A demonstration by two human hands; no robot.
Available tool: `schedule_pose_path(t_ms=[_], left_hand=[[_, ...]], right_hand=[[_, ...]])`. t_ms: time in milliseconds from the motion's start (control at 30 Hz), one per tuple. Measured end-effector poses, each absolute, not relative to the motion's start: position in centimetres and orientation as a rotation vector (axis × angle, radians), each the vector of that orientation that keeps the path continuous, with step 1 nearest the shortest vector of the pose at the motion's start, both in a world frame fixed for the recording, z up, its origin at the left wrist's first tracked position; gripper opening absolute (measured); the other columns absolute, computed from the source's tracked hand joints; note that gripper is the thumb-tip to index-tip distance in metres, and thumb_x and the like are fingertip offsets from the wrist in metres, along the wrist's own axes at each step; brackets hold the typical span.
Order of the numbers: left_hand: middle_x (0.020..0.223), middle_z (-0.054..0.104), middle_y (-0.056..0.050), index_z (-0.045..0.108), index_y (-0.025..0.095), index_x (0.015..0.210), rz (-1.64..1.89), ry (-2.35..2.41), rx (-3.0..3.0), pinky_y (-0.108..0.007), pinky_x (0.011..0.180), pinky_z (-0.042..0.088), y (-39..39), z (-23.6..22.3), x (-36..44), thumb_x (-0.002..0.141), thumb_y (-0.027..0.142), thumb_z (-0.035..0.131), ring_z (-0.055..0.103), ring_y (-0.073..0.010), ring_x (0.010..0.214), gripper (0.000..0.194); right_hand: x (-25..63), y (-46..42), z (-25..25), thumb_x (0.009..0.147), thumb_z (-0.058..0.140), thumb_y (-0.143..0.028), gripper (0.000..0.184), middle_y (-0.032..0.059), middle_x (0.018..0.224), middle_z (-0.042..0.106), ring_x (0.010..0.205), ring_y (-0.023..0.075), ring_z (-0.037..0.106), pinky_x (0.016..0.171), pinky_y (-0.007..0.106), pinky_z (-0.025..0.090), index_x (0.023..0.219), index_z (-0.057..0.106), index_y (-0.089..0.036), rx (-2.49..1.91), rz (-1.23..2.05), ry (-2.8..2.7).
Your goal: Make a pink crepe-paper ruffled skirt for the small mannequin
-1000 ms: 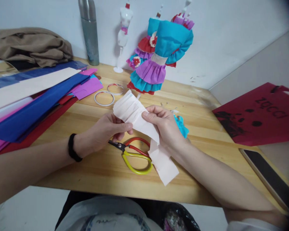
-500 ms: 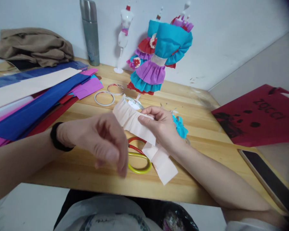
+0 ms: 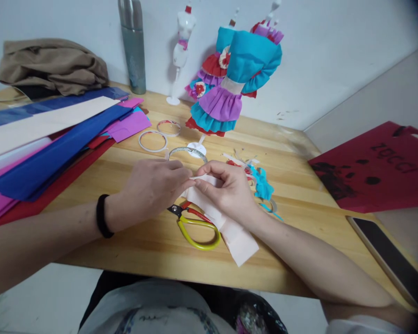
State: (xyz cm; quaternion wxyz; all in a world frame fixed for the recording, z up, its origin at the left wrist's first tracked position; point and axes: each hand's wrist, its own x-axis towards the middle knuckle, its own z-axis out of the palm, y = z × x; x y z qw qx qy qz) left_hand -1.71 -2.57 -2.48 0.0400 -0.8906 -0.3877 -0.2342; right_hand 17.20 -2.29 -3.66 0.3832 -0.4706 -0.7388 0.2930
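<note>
A long pale pink crepe paper strip (image 3: 243,246) is pinched between both hands, its loose tail hanging down and to the right over the tabletop. My left hand (image 3: 153,188) grips its upper end with closed fingers, hiding most of the gathered part. Fingertip to fingertip with it, my right hand (image 3: 230,188) squeezes the same edge between thumb and forefinger. Below the hands lie scissors (image 3: 199,236) with one yellow and one red handle, partly covered by the strip. A curved measuring tape (image 3: 188,150) rests just beyond my fingers.
Tape rolls (image 3: 152,141) lie behind the left hand. Coloured paper sheets (image 3: 55,148) are piled left. Dress-form figures in paper dresses (image 3: 226,102) stand at the back, near a flask (image 3: 134,55). Blue scraps (image 3: 263,183), a phone (image 3: 383,260) and a red bag (image 3: 372,167) are on the right.
My left hand has moved up and right from a blurred, empty position to grip the paper strip. The strip's pleated upper part has turned and is now mostly hidden by the hands.
</note>
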Motion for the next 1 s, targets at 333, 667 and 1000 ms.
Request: schedule_pose_path(t_ms=[333, 667, 1000], left_hand=[[0.064, 0.059, -0.001, 0.062, 0.017, 0.068, -0.603, -1.271, -2.671, -0.028, 0.055, 0.025, -2.4, -2.5, -1.7, 0.093, 0.024, 0.047, 0.047, -0.0127, 0.058, 0.03], [0.057, 0.054, -0.001, 0.058, 0.017, 0.067, -0.617, -0.816, -2.287, -0.032, 0.051, 0.03, -3.3, -2.7, -1.4, 0.086, 0.008, 0.05, 0.049, -0.0165, 0.055, 0.023], [0.056, 0.055, -0.002, 0.058, 0.016, 0.067, -0.542, -0.843, -2.285, -0.031, 0.048, 0.03, -3.5, -2.9, -1.3, 0.084, 0.005, 0.048, 0.051, -0.0166, 0.052, 0.022]], right_hand=[[16.9, -2.7, -3.4, 0.078, 0.064, -0.023, 0.032, -0.0074, 0.057, 0.041, 0.052, 0.0109, 0.039, 0.053, 0.027, 0.031, 0.109, 0.061, -0.019, -1.192, 0.792, -1.916], [16.3, -3.1, -2.8, 0.068, 0.07, -0.018, 0.055, -0.0094, 0.061, 0.052, 0.051, 0.0095, 0.047, 0.048, 0.024, 0.036, 0.119, 0.049, -0.021, -1.028, 1.39, -1.491], [16.0, -3.5, -2.7, 0.066, 0.074, -0.021, 0.059, -0.0098, 0.058, 0.059, 0.044, 0.0092, 0.051, 0.044, 0.022, 0.038, 0.12, 0.05, -0.026, -1.062, 1.534, -1.226]])
